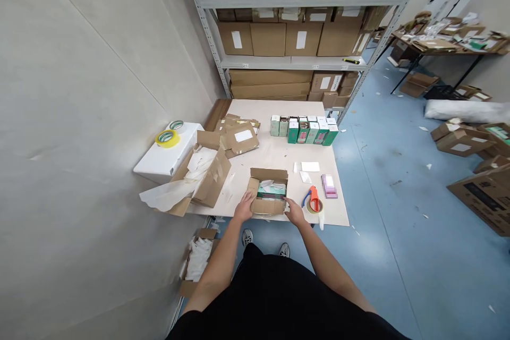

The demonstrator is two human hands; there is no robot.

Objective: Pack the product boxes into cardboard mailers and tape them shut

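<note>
A small open cardboard box sits at the near edge of the white table, with green packs and white paper inside. My left hand rests against its left flap, fingers curled on the cardboard. My right hand touches its right front corner, fingers bent toward the box. An orange tape dispenser lies just right of my right hand.
A larger open box with white paper stands at the left. Flattened cartons, a row of green and white small boxes, pink pads, tape rolls, loaded shelves behind, cartons on the blue floor.
</note>
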